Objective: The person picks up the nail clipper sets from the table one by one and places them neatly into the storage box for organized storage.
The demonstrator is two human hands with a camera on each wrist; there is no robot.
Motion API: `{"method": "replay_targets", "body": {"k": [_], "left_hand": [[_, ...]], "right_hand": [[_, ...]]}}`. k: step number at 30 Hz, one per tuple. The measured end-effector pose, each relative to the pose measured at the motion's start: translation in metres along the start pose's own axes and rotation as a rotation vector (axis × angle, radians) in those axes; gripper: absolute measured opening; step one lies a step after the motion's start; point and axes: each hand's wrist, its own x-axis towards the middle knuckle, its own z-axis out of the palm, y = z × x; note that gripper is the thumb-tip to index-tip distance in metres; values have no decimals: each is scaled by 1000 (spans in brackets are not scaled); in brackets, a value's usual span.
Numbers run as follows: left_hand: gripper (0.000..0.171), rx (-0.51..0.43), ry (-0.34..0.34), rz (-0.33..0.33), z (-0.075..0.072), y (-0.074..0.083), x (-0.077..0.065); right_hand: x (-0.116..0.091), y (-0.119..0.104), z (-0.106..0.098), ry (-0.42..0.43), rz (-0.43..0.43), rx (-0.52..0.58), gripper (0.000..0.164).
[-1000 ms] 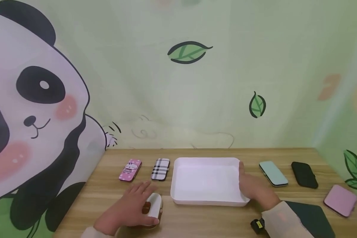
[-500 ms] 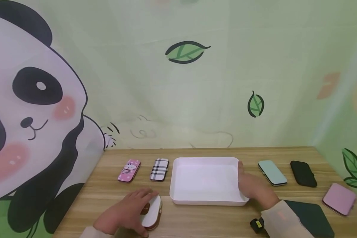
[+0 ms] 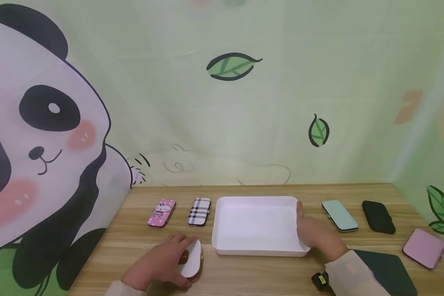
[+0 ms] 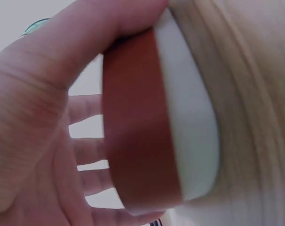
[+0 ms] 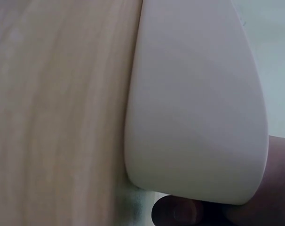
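Observation:
In the head view, a small rounded case (image 3: 194, 261), white on top with brown sides, lies on the wooden table. My left hand (image 3: 160, 261) grips it across, fingers at the far end and thumb at the near end. The left wrist view shows the case's brown and off-white side (image 4: 138, 122) between thumb and fingers. Right of it stands a shallow white tray (image 3: 257, 252) with nothing in it. My right hand (image 3: 316, 234) holds the tray's right side, thumb along the rim. The tray's outer wall (image 5: 194, 103) fills the right wrist view, with fingers partly hidden behind it.
Behind my left hand lie a pink cat-patterned case (image 3: 162, 213) and a plaid case (image 3: 199, 212). To the right are a mint case (image 3: 339, 216), a black case (image 3: 378, 217) and a pink square case (image 3: 423, 249). A dark green flat item (image 3: 388, 269) is partly under my right sleeve.
My left hand has shifted from lying over the white-and-brown case to gripping its ends. The case has barely moved. My right hand and the tray have stayed in place.

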Motion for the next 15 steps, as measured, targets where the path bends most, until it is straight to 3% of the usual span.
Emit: {"method": "replay_targets", "body": {"k": [9, 15], "left_hand": [[112, -16, -15, -38, -3, 1, 8], [112, 13, 33, -35, -10, 4, 13]], "right_hand": [[0, -1, 1, 2, 28, 4, 74], [-3, -3, 0, 4, 19, 1, 72]]}}
